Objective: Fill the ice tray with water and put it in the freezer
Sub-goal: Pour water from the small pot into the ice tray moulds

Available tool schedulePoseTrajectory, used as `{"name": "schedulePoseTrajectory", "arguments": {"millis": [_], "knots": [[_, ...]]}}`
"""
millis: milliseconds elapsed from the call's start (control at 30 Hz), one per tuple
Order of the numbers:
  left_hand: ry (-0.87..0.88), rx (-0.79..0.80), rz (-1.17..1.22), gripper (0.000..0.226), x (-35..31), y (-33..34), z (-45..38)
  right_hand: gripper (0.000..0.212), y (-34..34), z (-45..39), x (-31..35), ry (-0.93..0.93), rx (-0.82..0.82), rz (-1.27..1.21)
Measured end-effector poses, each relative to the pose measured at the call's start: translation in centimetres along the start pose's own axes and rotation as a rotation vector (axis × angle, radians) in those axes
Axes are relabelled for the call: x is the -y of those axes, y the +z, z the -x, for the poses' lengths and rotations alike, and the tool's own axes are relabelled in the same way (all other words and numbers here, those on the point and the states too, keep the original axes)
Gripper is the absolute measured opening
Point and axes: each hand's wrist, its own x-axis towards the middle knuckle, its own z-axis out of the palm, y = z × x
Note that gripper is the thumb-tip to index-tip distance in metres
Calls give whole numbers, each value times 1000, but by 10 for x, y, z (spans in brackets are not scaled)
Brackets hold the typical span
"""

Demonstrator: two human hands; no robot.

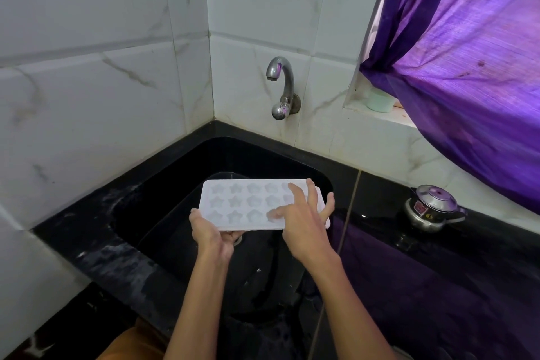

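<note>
White plastic ice tray with star-shaped moulds [248, 204] sits pinched at its near corner by the left hand [211, 235], while the right hand [306, 223] rests spread, straight fingers [295, 191] on top, probably steadying it level. Beyond them: black sink [163, 184], dry-looking chrome tap [280, 85].

We find almost nothing legible here: the only marks sit on the small steel pot [429, 210] on the black bench [380, 193], well to the right of the grip our hands have on the tray. On the pot's side we see a red label whose print is too small to make out, and just right of it a small round yellow sticker that seems to carry a single figure, perhaps a 5, though we cannot be sure.
</note>
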Motion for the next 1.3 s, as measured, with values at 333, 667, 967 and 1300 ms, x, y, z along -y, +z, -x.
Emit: {"name": "schedulePoseTrajectory", "arguments": {"millis": [333, 667, 967, 1300], "knots": [[-7, 2, -14, 48, 2, -3, -3, 62, 3, -1, 3, 20, 17, 35], [-24, -1, -5, 50, 3, -3, -3, 63, 3, -1, 1, 43, 12, 28], [-21, -2, -4, 52, 2, -3, -2, 61, 4, 0, 4, 44, 20, 29], [-12, 5, -30, 50, 3, -3, 1, 55, 3, -2, 4, 43, 56, 31]]}}
